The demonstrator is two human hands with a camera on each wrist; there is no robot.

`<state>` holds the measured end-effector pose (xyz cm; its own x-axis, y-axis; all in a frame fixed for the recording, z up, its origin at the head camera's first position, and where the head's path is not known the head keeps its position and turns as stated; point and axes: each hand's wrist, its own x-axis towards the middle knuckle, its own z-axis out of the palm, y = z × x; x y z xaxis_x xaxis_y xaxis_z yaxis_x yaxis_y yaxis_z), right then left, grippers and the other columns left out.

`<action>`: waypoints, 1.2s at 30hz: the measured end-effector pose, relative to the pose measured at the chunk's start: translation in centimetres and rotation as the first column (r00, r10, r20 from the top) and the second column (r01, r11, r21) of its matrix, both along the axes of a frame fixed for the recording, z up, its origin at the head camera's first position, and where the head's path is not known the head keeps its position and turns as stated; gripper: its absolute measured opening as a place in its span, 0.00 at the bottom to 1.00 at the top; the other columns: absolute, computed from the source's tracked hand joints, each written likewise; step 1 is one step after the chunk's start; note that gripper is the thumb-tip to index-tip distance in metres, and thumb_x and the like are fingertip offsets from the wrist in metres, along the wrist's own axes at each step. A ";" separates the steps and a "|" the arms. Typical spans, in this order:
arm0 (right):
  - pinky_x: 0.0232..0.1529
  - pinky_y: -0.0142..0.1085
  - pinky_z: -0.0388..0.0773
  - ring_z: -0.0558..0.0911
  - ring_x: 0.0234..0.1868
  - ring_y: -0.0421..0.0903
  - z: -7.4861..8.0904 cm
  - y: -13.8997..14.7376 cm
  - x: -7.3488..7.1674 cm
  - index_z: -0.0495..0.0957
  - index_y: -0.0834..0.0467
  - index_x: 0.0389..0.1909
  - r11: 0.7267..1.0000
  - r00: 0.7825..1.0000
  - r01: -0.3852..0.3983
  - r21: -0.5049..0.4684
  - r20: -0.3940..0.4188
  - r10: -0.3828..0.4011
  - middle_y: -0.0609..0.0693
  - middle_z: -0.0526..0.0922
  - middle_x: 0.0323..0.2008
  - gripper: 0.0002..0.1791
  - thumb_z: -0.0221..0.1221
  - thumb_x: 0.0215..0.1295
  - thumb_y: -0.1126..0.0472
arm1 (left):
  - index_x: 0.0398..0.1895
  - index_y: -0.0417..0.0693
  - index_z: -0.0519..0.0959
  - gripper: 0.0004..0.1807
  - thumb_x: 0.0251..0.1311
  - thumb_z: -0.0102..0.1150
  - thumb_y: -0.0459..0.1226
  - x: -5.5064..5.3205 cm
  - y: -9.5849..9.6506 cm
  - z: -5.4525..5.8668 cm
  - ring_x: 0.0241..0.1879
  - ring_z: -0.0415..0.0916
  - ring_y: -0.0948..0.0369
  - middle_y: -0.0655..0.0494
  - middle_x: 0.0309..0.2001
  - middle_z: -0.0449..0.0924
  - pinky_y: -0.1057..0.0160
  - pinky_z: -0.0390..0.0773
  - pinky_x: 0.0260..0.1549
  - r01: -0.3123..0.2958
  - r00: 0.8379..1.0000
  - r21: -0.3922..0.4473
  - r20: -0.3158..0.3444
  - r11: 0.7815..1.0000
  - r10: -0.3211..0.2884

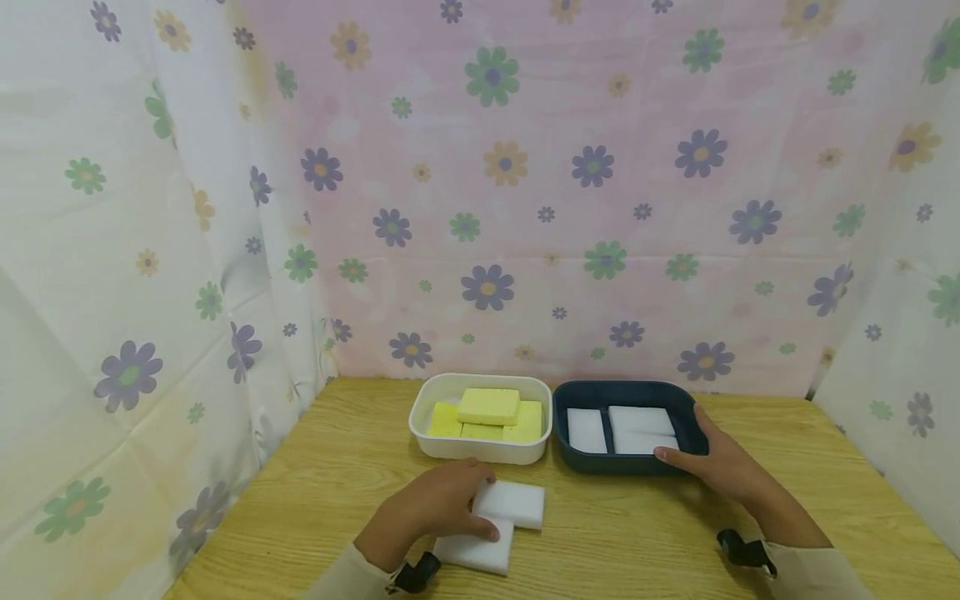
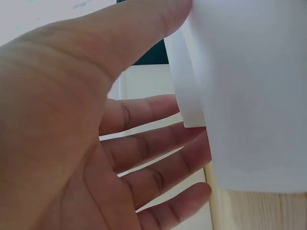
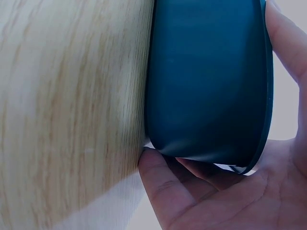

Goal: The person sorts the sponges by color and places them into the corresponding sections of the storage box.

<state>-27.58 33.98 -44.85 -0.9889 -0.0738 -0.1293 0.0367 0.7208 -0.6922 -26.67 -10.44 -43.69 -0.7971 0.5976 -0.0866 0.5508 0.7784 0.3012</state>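
Note:
My left hand [image 1: 442, 500] is at two overlapping white sponges, its thumb over the nearer sponge [image 1: 472, 552] and its fingers at the edge of the farther sponge [image 1: 517, 504]. In the left wrist view, the thumb meets a white sponge [image 2: 254, 96] and the fingertips reach its edge. My right hand [image 1: 723, 462] grips the right end of a dark blue divided container [image 1: 630, 467], thumb at the front rim. The right wrist view shows fingers [image 3: 165, 184] curled under the container's wall [image 3: 206, 81]. Several white sponges [image 1: 641, 421] lie inside, split by a divider.
A white container [image 1: 480, 452] with several yellow sponges [image 1: 489, 406] stands just left of the dark blue one. Both sit near the back of the wooden table [image 1: 615, 542]. A flowered cloth [image 1: 540, 208] rises behind and along both sides.

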 end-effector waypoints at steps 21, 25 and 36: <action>0.67 0.77 0.52 0.42 0.76 0.82 0.0 0.1 0.2 0.17 0.58 0.80 1.000 1.000 -0.021 -0.011 -0.007 0.021 0.76 0.30 0.79 0.70 0.63 0.67 0.33 | 0.56 0.59 0.81 0.30 0.53 0.77 0.57 0.0 0.3 0.2 0.34 0.70 0.72 0.68 0.43 0.78 0.68 0.75 0.37 0.040 0.996 0.056 -0.078 0.998 -0.036; 0.67 0.77 0.52 0.42 0.76 0.82 -0.1 0.1 0.1 0.17 0.58 0.80 1.000 1.000 -0.021 -0.011 -0.006 0.021 0.76 0.30 0.79 0.70 0.62 0.67 0.32 | 0.57 0.60 0.81 0.29 0.54 0.75 0.58 -0.1 0.4 0.2 0.34 0.70 0.72 0.68 0.44 0.78 0.68 0.75 0.36 0.049 0.996 0.070 -0.084 0.996 -0.043; 0.68 0.77 0.52 0.42 0.76 0.81 0.0 0.1 0.1 0.17 0.59 0.80 1.000 1.000 -0.019 -0.003 -0.012 0.019 0.76 0.31 0.79 0.70 0.62 0.67 0.32 | 0.58 0.59 0.80 0.28 0.58 0.71 0.59 0.0 0.5 0.4 0.32 0.69 0.72 0.68 0.47 0.79 0.70 0.73 0.37 0.075 0.988 0.090 -0.142 0.993 -0.062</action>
